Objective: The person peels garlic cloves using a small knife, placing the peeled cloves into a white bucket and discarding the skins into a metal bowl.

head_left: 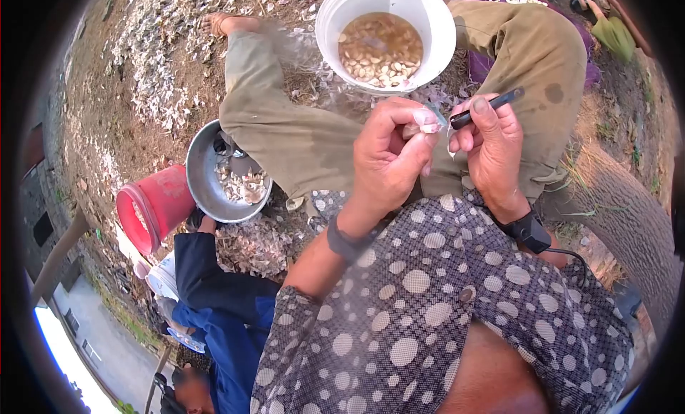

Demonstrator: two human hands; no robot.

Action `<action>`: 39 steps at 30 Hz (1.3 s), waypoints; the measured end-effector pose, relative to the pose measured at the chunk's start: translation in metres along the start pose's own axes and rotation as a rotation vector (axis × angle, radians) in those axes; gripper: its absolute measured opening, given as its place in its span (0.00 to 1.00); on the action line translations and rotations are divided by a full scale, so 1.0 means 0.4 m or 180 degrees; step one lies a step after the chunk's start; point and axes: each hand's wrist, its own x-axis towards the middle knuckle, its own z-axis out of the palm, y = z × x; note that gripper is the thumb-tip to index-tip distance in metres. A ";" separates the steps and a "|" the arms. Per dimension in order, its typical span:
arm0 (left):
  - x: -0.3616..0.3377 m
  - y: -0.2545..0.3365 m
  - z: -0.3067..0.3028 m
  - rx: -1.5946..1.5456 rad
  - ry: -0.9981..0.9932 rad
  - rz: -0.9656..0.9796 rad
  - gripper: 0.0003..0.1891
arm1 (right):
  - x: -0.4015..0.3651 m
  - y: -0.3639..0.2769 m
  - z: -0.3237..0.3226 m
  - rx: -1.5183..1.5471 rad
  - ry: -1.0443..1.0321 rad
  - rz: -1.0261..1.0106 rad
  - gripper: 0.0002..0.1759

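Note:
Close together above my lap, my two hands meet over a garlic clove (pixel 427 121). My left hand (pixel 391 153) is closed, with the pinkish-white clove pinched between thumb and fingers. In my right hand (pixel 494 144) is a small knife (pixel 489 108) with a black handle, its blade pointing left at the clove. A thin pale strip of peel hangs by the right fingers. Just beyond my hands stands a white bucket (pixel 327 39), where peeled cloves (pixel 385 70) lie in brownish water.
On the left, a metal basin (pixel 202 193) holds unpeeled garlic (pixel 242 185) next to a red bucket (pixel 168 200). A co-worker in a blue jacket (pixel 239 342) sits there, one hand at the basin. Peelings (pixel 164 78) litter the ground. A tree trunk (pixel 621 214) rises at right.

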 end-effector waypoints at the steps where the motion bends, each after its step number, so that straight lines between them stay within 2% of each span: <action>1: 0.000 -0.003 -0.003 -0.0052 0.0027 -0.0049 0.11 | -0.004 -0.011 -0.002 -0.0075 -0.0102 -0.0146 0.12; 4: 0.008 -0.027 -0.022 0.1287 -0.0113 0.0424 0.12 | -0.016 -0.037 0.015 -0.0262 -0.0310 -0.0573 0.11; 7: 0.036 -0.021 -0.027 0.2528 -0.0319 0.1240 0.13 | -0.029 -0.046 0.019 -0.0508 -0.0528 -0.0592 0.10; 10: 0.030 0.005 0.002 0.2445 -0.0379 0.0894 0.17 | -0.032 -0.044 0.019 -0.0535 -0.0493 -0.0614 0.10; 16: 0.032 0.011 0.000 0.2692 -0.0502 0.1120 0.16 | -0.039 -0.046 0.014 -0.0706 -0.0572 -0.0610 0.10; 31: 0.028 0.010 -0.010 0.2433 -0.0606 0.1258 0.15 | -0.026 -0.054 0.015 -0.0618 -0.0512 -0.0117 0.12; 34: 0.019 -0.009 -0.007 0.2131 -0.0368 0.0929 0.17 | -0.018 -0.046 0.018 -0.0101 -0.0415 0.0146 0.13; 39: -0.005 -0.004 -0.007 0.1429 -0.0129 -0.0146 0.18 | -0.022 -0.031 0.018 -0.0232 -0.0309 -0.0117 0.13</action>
